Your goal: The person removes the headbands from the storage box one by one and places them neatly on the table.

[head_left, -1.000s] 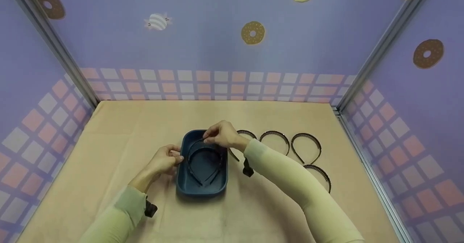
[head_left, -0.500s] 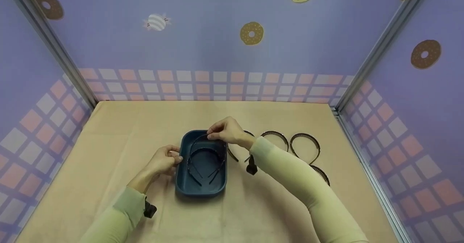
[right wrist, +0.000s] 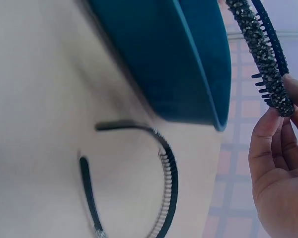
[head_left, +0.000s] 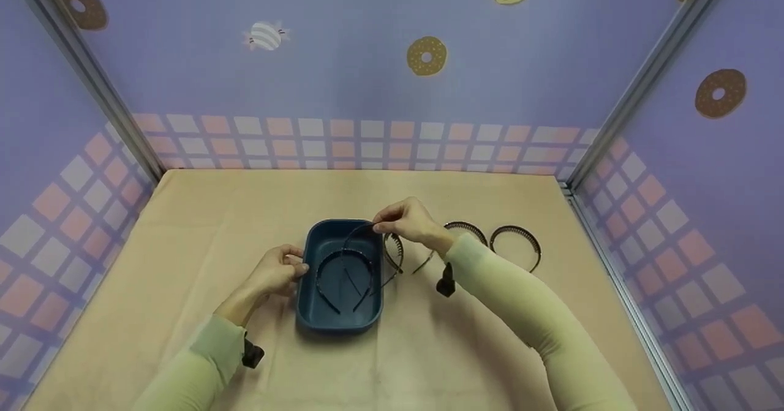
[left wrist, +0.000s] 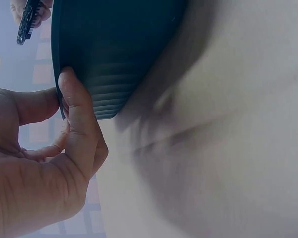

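Observation:
My left hand grips the left rim of a dark blue plastic bin, thumb on one side and fingers on the other in the left wrist view. One dark toothed headband lies inside the bin. My right hand pinches a second headband by the top of its arch, above the bin's far right corner. In the right wrist view this headband shows glittering stones along its outside and short comb teeth inside. Its legs hang down, one over the bin and one across the right rim.
Right of the bin, a headband lies close to its wall. Two more headbands, a middle one and a right one, lie farther right, partly behind my right forearm. A patterned wall stands behind the cloth-covered table.
My right hand has moved right, lifting and turning the headband from inside the bin to above its right rim. The left hand keeps its place on the bin.

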Tool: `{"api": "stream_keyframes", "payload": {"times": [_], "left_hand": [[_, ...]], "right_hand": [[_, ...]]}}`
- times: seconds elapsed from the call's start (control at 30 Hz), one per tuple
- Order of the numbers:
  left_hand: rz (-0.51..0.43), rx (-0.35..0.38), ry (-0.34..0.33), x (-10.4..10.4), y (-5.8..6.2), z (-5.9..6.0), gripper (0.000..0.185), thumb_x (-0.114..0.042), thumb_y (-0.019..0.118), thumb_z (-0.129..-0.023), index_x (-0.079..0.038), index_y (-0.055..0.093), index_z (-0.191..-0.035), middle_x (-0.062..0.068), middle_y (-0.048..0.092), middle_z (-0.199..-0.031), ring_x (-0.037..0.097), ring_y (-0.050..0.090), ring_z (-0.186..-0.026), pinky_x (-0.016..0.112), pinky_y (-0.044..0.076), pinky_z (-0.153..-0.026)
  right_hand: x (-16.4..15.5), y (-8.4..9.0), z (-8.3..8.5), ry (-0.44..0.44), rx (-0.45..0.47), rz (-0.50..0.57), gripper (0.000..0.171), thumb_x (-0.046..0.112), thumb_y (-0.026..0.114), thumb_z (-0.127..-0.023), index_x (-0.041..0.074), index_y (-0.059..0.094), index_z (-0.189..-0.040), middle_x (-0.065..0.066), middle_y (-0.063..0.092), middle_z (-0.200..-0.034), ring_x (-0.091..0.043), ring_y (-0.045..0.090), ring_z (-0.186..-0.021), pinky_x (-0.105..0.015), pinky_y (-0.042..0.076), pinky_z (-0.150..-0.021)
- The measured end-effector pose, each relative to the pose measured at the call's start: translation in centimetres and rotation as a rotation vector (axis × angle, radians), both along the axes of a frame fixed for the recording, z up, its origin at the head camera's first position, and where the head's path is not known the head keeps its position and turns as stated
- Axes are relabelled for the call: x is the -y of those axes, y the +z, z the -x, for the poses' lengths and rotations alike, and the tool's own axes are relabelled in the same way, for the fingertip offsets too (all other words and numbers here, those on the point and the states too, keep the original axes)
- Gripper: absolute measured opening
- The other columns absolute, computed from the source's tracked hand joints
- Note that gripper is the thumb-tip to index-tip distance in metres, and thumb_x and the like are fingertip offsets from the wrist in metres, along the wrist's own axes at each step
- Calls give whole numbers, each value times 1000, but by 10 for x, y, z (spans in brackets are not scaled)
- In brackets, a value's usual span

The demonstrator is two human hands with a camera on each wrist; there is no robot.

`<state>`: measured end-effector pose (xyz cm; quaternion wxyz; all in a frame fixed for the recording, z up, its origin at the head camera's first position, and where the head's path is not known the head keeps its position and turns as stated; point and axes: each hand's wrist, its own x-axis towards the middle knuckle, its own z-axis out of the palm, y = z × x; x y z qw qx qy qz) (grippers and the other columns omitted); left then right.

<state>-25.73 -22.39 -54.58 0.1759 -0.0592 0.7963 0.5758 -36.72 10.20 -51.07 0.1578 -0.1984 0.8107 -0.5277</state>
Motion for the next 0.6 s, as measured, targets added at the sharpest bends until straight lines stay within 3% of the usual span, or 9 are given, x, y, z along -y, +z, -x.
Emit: {"api": "stream_keyframes", "payload": {"times": [0.27, 0.43, 0.6], "left_hand": [[5, -2, -13, 2, -1, -1, 40, -8, 66, -110, 5, 56, -146, 10, 70, -113, 20, 74, -94, 31, 64, -68], [0, 4, -9, 2, 0, 0, 39, -8, 66, -110, 5, 56, -145, 9, 70, -111, 19, 73, -93, 32, 65, -67], [-4, 6, -7, 1, 0, 2, 39, -7, 65, -109, 6, 56, -145, 7, 69, -108, 19, 72, -93, 32, 64, -67]], "right_hand": [[-21, 3, 1, -25, 16, 10, 13, 11, 85, -99, 7, 88, -111, 2, 85, -101, -8, 72, -88, -22, 58, -79], [-27, 9, 1, 1, 11, 30, 15, 8, 84, -99, 2, 87, -113, 1, 85, -102, -7, 73, -90, -22, 61, -83], [-34, 11, 0, 8, -2, 13, 15, 8, 85, -98, 2, 87, -112, 4, 85, -100, -5, 70, -86, -20, 58, -79]]}}
